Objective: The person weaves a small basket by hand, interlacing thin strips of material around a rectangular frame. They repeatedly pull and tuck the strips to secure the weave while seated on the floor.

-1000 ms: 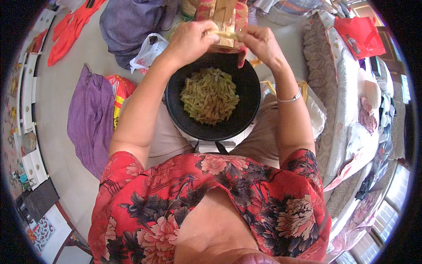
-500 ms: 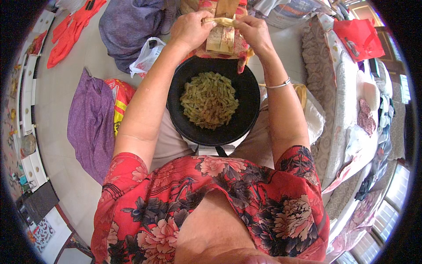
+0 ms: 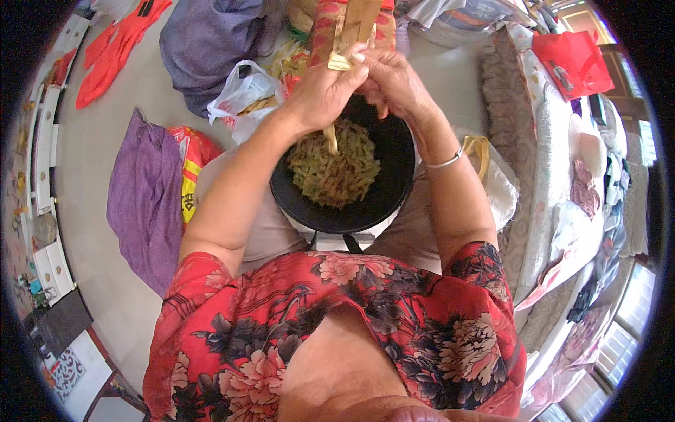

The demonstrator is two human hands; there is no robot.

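My left hand (image 3: 320,97) is closed around a pale yellow, husk-like strip (image 3: 339,62). One end folds over the top of the fist, and a narrow tail hangs from below it over the black pan. At that upper end, the fingers of my right hand (image 3: 395,79) are bent and pressed together against the strip. Both hands meet above the pan's far side. Inside the black pan (image 3: 396,204), between my knees, lies a heap of chopped green-brown pieces (image 3: 336,176). Just beyond the hands, a wooden board (image 3: 361,22) rests on a red patterned cloth, partly covered by my fingers.
A white plastic bag (image 3: 246,91) with yellowish contents stands left of the pan. Purple cloth (image 3: 145,197) hangs further left. On the right are a clear bag (image 3: 503,193) and a bed edge (image 3: 524,162) with a red bag (image 3: 573,63) on it.
My hands have come together and moved nearer, from above the wooden board to the pan's far side. The strip, stretched level between both hands, is now folded in the left fist.
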